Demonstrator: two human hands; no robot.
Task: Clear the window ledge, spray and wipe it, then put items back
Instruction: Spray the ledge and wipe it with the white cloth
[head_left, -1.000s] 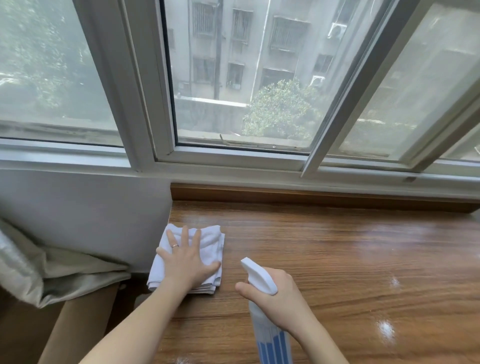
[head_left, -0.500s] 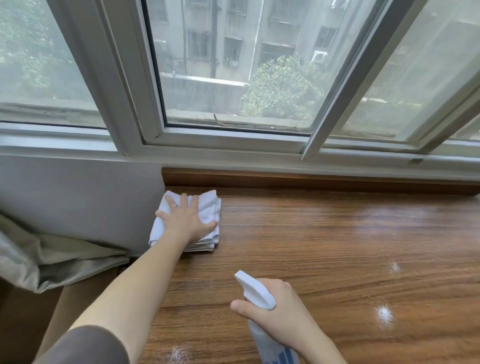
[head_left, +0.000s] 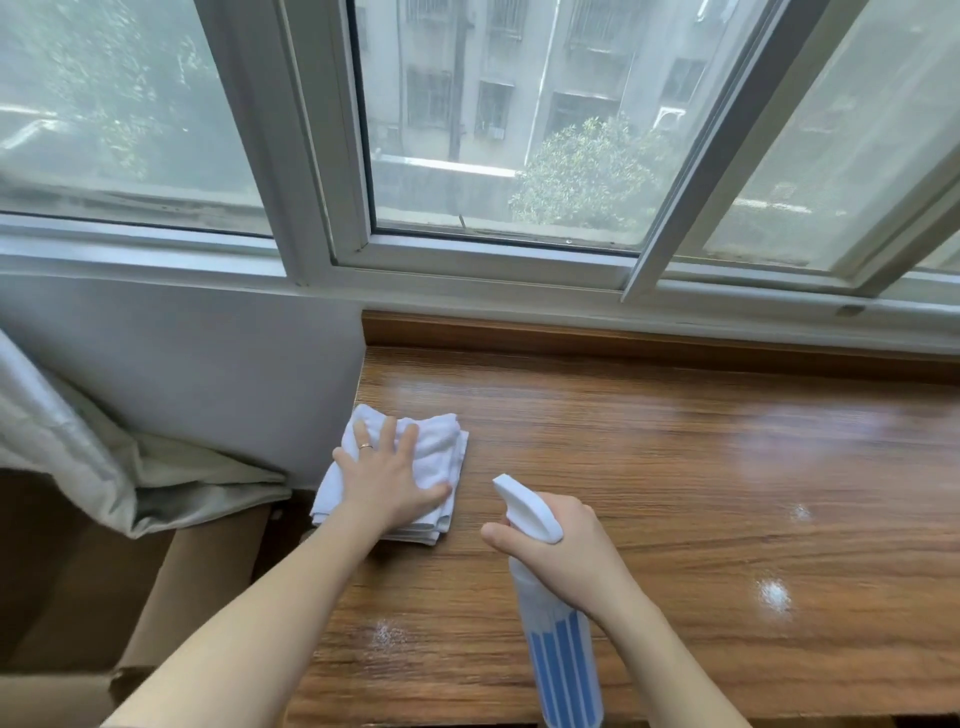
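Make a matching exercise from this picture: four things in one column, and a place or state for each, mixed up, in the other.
Things
1. cloth
2. spray bottle
3. ring
4. curtain

Places or states
A. gripped in the right hand
B. bunched up left of the ledge
C. folded, pressed flat under the left hand
D. on a finger of the left hand

Pairs: 1-C, 2-A, 3-D, 4-B
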